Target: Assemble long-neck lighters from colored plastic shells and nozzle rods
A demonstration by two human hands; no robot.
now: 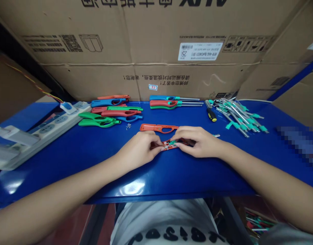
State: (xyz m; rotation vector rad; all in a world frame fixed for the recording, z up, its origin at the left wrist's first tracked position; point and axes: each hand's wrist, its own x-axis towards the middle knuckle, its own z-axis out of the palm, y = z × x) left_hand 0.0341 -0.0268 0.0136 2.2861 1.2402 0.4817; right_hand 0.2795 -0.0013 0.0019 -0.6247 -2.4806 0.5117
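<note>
An opened orange lighter shell (168, 148) lies low over the blue table between my hands, with small clear, white and teal inner parts (172, 143) in it. My left hand (137, 149) pinches the shell's left end between thumb and fingers. Over the right end, my right hand (203, 142) is closed, its thumb and fingertips at the teal parts; a short metal tip (216, 135) shows beyond it. Just behind lies another orange shell half (150, 127), partly covered by my right fingers. The fingers hide much of the held shell.
Coloured lighter shells (122, 112) lie at back left beside small screws (128, 126) and a power strip (61, 119). Lighters with metal tubes (163, 103) lie at back centre. A screwdriver (211, 115) and piled metal tubes (239, 117) are at right. Cardboard (95, 75) stands behind.
</note>
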